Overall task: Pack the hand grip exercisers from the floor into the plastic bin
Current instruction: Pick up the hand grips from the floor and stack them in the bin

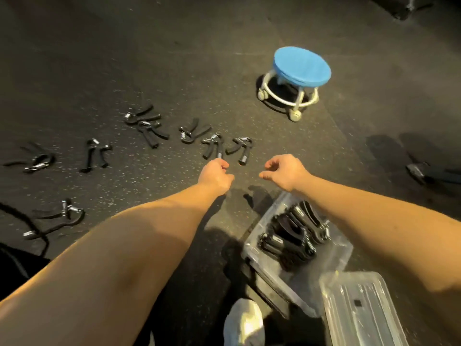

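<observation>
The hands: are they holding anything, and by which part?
Nothing is held. Left hand and right hand hover loosely curled, empty, near the closest hand grip exercisers.

Nothing legible appeared anywhere. Small pale labels sat on handles of the black spring-steel hand grip exercisers (pixel 215 146) lying on the dark speckled floor (pixel 174 71), and a dark square marked the clear plastic lid (pixel 349 293), all too blurred to read.

Gym: speckled rubber floor (pixel 174 71), scattered grip exercisers (pixel 147 126).
</observation>
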Demonstrator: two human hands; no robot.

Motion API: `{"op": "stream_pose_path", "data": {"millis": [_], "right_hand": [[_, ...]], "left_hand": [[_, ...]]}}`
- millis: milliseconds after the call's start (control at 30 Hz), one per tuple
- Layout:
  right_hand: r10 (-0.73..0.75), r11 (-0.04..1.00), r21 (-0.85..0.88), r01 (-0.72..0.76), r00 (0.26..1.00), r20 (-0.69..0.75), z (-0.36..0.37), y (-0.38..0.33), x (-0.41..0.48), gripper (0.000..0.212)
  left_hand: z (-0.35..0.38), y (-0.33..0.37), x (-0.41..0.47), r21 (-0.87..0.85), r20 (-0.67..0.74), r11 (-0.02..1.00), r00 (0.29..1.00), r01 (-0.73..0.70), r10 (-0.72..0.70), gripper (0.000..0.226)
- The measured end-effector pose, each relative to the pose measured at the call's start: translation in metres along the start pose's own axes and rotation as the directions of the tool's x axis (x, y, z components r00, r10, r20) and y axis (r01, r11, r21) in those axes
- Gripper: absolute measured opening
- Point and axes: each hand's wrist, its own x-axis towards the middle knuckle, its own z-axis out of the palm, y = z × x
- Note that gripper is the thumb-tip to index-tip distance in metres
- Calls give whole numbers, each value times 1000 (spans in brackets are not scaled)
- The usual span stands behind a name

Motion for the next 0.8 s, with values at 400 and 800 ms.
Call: {"op": "stream_pose_path", "data": {"millis": [400,800], "right_hand": [[174,976,126,-180,983,58,150,-42,195,23],[441,765,423,-486,873,206,197,-32,265,49]], "left_hand": [[5,-81,185,54,-59,971,971,234,-231,45],[28,-112,251,-178,47,917,934,356,-353,45]]}}
